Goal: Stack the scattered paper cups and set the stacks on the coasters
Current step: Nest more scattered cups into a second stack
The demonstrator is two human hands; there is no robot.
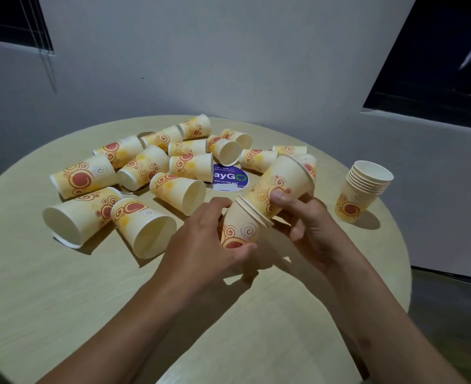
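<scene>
My left hand point(201, 245) grips a short stack of yellow paper cups point(239, 231) with red swirls, held tilted just above the table. My right hand point(303, 220) holds another cup point(281, 184), its base pushed into the mouth of that stack. Several loose cups point(145, 167) lie on their sides across the far left and middle of the round table. A finished upright stack point(363, 189) stands at the right. A thin coaster edge point(134, 191) shows under the lying cups at left.
The round pale wood table point(62, 300) carries a purple round sticker point(230, 177) at its middle. A white wall runs close behind the table. Dark windows are at the upper left and upper right.
</scene>
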